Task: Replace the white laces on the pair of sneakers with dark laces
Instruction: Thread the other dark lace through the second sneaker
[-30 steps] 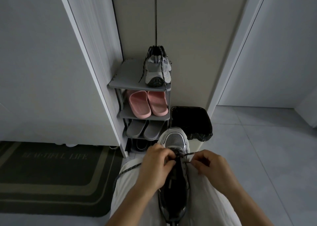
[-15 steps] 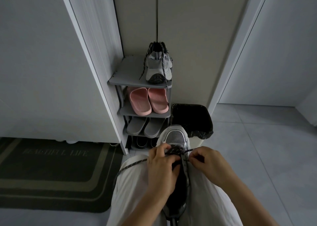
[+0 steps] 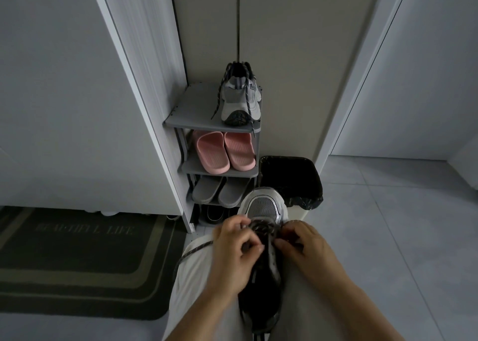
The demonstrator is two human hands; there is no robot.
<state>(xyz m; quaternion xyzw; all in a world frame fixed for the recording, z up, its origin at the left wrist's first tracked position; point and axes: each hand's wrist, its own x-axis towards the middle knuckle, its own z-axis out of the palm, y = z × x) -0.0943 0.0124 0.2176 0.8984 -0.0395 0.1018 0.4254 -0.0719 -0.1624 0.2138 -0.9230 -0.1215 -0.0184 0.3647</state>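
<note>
A grey and white sneaker lies on my lap, toe pointing away from me. A dark speckled lace crosses its lowest eyelets, and one end trails left over my thigh. My left hand pinches the lace at the left eyelets. My right hand pinches it at the right eyelets. The second sneaker stands on the top shelf of the shoe rack, laced with a dark lace whose ends hang loose.
The rack holds pink slippers, grey slippers and dark shoes at the bottom. A bin with a black bag stands right of it. A dark doormat lies on the left. Grey floor tiles spread to the right.
Both hands have drawn closer together over the lower eyelets, the left one curling its fingers onto the lace. The view has tilted slightly upward.
</note>
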